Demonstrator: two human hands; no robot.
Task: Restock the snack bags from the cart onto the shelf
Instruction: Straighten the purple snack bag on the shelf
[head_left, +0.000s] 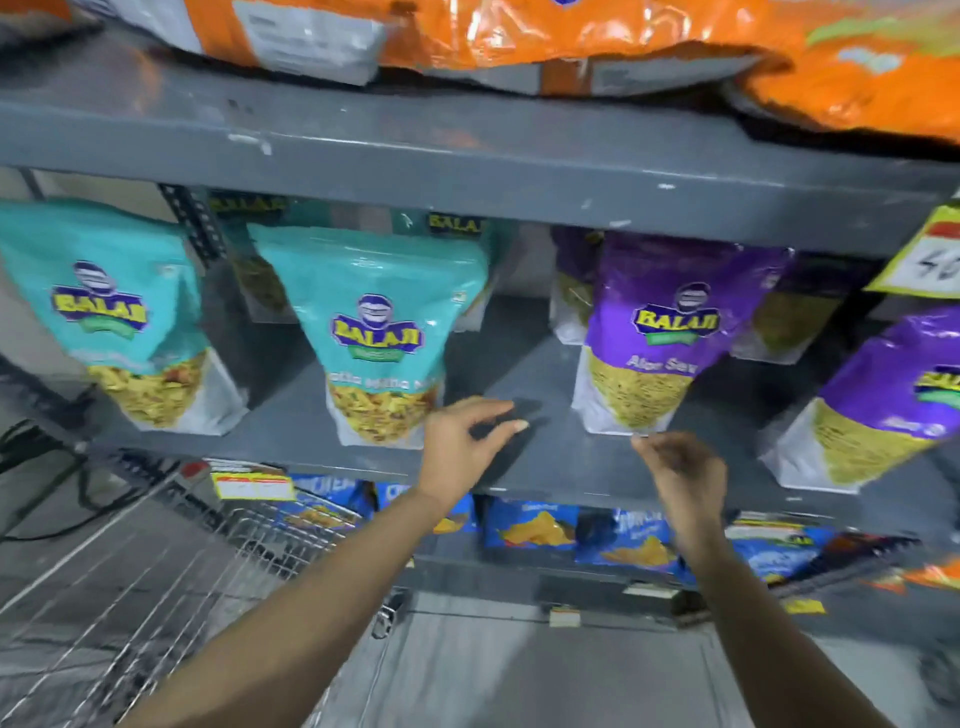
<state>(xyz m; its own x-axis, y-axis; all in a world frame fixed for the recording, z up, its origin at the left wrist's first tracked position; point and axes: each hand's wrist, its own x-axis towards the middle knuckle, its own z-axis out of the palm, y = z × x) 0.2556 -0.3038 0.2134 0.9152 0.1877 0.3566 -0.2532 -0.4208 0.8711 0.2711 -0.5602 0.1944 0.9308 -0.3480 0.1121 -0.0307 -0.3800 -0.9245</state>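
Observation:
On the grey middle shelf (524, 467) stand teal snack bags, one at centre (379, 332) and one at far left (119, 312). Purple snack bags stand to the right, one at centre right (660, 332) and one at the right edge (883, 405). My left hand (462, 447) hovers over the bare gap between the teal and purple bags, fingers apart, holding nothing. Just below the purple bag's bottom edge, my right hand (685, 478) is blurred, fingers loosely curled and empty. The wire cart (156, 571) is at lower left; I see no bags inside it.
Orange bags (571, 31) lie on the top shelf. Blue chip bags (535, 530) fill the shelf below. A yellow price tag (930, 260) hangs at the right edge, and another yellow tag (254, 486) sits on the shelf lip by the cart. Grey floor lies below.

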